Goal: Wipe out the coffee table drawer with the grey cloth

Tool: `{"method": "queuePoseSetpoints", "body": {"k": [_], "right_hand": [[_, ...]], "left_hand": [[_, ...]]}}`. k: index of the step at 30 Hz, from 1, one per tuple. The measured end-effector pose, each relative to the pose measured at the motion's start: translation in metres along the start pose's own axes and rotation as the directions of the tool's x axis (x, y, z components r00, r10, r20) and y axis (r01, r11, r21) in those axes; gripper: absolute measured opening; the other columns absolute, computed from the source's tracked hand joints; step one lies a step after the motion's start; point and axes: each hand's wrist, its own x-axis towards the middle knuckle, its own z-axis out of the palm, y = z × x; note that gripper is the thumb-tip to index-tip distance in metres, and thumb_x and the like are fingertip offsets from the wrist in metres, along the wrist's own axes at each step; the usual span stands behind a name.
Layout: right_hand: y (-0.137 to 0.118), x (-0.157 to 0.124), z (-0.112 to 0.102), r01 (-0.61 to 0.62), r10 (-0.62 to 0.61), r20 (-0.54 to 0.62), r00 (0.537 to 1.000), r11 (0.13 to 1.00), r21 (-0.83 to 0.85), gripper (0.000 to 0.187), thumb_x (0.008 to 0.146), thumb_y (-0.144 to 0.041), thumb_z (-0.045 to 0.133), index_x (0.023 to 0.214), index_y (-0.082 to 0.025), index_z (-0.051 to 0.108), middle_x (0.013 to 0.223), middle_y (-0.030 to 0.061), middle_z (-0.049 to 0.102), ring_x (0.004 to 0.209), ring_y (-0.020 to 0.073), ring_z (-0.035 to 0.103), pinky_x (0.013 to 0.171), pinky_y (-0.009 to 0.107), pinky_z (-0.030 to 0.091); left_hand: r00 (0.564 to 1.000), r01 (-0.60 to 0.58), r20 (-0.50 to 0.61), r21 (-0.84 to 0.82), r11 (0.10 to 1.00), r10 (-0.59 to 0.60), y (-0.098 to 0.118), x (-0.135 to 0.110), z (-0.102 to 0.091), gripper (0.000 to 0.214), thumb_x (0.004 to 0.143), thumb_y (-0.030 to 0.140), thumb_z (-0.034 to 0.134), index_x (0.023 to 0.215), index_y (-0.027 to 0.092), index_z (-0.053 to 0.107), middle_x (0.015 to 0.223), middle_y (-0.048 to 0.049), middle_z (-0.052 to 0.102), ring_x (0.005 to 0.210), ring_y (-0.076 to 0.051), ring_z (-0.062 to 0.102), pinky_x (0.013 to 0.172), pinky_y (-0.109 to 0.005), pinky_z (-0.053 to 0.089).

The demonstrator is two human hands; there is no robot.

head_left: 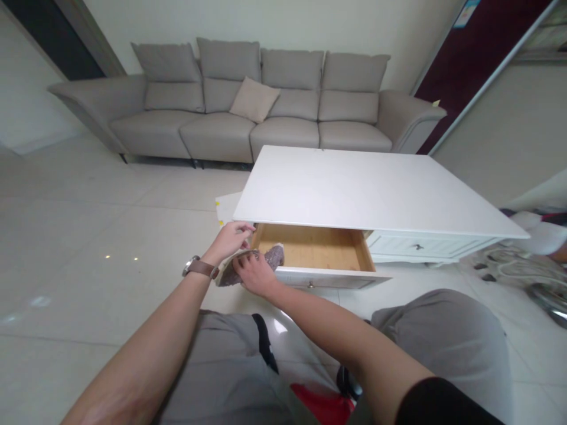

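A white coffee table stands in front of me with its left drawer pulled open, showing a bare wooden bottom. A grey-purple cloth lies over the drawer's left front corner. My right hand presses down on the cloth with fingers curled round it. My left hand, with a brown watch on the wrist, pinches the cloth's upper edge at the drawer's left side, just below the tabletop.
A grey sofa with a beige cushion lines the far wall. A second drawer on the table's right is closed. Cables and a white object lie on the floor at right. My knees are below, with something red between them.
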Motion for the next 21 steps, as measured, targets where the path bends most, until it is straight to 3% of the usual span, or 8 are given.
{"method": "queuePoseSetpoints", "body": {"k": [4,9,17,21], "right_hand": [[0.015,-0.018,-0.003,0.012,-0.012,-0.001,1.000,1.000,0.018,0.070,0.095,-0.038,0.057,0.154,-0.010,0.032,0.137,0.0206,0.056,0.116,0.0348,0.052,0.092,0.050,0.045],[0.055,-0.067,-0.005,0.010,-0.010,0.045,0.999,1.000,-0.006,0.080,0.091,-0.049,0.065,0.155,-0.013,0.032,0.135,0.0201,0.056,0.119,0.0354,0.050,0.095,0.050,0.042],[0.121,-0.156,-0.006,-0.005,0.011,0.075,0.997,0.997,-0.081,0.079,0.093,-0.049,0.060,0.157,-0.011,0.036,0.142,0.0240,0.054,0.121,0.0368,0.046,0.096,0.051,0.035],[0.151,-0.200,-0.004,-0.039,0.045,0.038,0.998,0.989,-0.140,0.073,0.092,-0.042,0.061,0.155,-0.011,0.043,0.144,0.0248,0.053,0.121,0.0373,0.047,0.097,0.051,0.033]], "left_hand": [[0.994,-0.018,0.107,0.107,0.994,0.007,0.001,-0.001,-0.002,0.031,0.082,0.029,0.056,0.105,0.013,0.070,0.088,-0.0057,0.073,0.058,-0.013,0.068,0.057,-0.024,0.055],[0.983,0.019,0.178,0.164,0.986,-0.049,-0.002,0.002,-0.005,0.036,0.081,0.037,0.057,0.106,0.014,0.069,0.084,-0.0055,0.072,0.058,-0.015,0.069,0.056,-0.025,0.054],[0.940,0.053,0.323,0.184,0.981,-0.111,-0.011,-0.004,-0.003,0.046,0.076,0.045,0.060,0.109,0.015,0.069,0.086,-0.0064,0.073,0.068,-0.019,0.071,0.064,-0.030,0.057],[0.934,-0.001,0.348,0.216,0.976,-0.076,-0.019,-0.002,0.004,0.049,0.074,0.047,0.057,0.107,0.014,0.070,0.086,-0.0075,0.074,0.075,-0.023,0.072,0.073,-0.035,0.058]]}}
